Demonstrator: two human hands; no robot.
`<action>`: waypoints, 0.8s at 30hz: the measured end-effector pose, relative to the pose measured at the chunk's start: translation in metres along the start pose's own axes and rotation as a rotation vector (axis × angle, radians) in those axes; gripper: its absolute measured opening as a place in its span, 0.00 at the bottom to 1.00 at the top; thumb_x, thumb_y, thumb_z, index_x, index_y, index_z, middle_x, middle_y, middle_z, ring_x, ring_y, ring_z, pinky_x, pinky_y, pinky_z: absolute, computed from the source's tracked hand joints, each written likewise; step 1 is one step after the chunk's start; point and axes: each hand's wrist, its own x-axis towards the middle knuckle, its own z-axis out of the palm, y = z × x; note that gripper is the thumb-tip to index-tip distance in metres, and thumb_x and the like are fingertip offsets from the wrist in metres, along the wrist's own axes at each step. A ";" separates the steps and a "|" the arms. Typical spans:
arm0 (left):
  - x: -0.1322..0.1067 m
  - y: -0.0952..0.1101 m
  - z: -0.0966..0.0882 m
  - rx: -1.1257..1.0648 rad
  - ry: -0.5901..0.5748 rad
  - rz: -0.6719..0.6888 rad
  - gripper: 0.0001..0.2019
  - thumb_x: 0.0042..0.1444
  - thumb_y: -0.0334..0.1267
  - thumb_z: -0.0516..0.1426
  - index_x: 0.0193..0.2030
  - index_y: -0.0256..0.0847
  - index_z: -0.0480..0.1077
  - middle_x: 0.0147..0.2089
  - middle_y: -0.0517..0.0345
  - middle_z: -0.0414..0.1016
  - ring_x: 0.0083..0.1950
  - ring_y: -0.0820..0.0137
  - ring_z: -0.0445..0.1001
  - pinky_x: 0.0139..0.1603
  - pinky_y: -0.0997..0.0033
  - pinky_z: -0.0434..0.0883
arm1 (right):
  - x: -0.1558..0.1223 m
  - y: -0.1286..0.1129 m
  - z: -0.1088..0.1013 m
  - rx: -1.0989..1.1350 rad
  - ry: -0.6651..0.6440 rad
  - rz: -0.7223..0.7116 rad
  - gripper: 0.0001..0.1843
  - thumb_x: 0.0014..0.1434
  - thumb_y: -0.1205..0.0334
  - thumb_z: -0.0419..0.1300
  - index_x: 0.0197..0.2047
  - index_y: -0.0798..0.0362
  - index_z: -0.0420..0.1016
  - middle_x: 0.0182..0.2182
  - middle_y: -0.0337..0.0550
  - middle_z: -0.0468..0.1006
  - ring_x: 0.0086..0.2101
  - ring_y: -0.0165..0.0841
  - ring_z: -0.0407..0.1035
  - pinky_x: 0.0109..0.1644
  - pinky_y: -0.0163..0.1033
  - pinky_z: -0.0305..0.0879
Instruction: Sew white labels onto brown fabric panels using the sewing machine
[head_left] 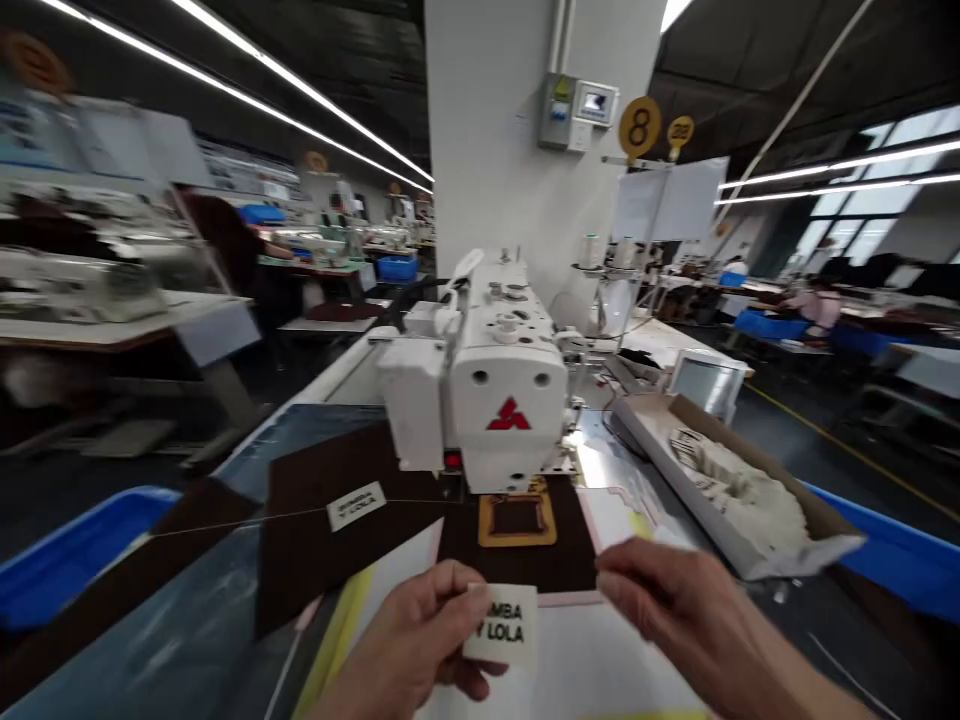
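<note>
My left hand [405, 640] pinches a label [501, 625]; my right hand [690, 620], open and empty, sits just beside it

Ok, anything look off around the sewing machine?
One thing: a loose thread stretches from near the white sewing machine across the dark brown panel and over the label lying on it. It looks stray, not sewn in.
</note>
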 end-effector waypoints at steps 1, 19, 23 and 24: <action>0.001 0.001 0.001 -0.014 -0.005 -0.012 0.26 0.56 0.62 0.70 0.38 0.38 0.72 0.33 0.55 0.78 0.33 0.65 0.79 0.30 0.73 0.74 | 0.002 -0.002 0.018 0.198 -0.084 0.021 0.22 0.75 0.40 0.52 0.47 0.48 0.78 0.34 0.41 0.79 0.33 0.33 0.73 0.34 0.35 0.66; 0.003 0.016 -0.050 1.254 0.061 1.000 0.13 0.71 0.31 0.55 0.55 0.45 0.77 0.54 0.55 0.83 0.54 0.66 0.82 0.58 0.74 0.76 | 0.074 0.010 0.055 0.524 -0.156 0.146 0.25 0.66 0.39 0.61 0.30 0.52 0.69 0.20 0.35 0.72 0.18 0.25 0.65 0.20 0.29 0.54; 0.021 0.018 -0.057 1.417 0.024 1.134 0.15 0.69 0.31 0.53 0.55 0.43 0.78 0.57 0.52 0.82 0.57 0.62 0.80 0.61 0.67 0.77 | 0.095 0.019 0.032 0.466 -0.098 0.245 0.21 0.65 0.44 0.62 0.28 0.52 0.69 0.19 0.36 0.74 0.18 0.26 0.67 0.20 0.29 0.54; 0.024 0.020 -0.056 1.450 0.033 1.131 0.15 0.69 0.32 0.52 0.55 0.42 0.78 0.58 0.52 0.82 0.58 0.61 0.80 0.62 0.64 0.77 | 0.099 0.021 0.029 0.471 -0.098 0.264 0.21 0.64 0.45 0.62 0.28 0.52 0.69 0.21 0.37 0.76 0.18 0.25 0.68 0.19 0.29 0.54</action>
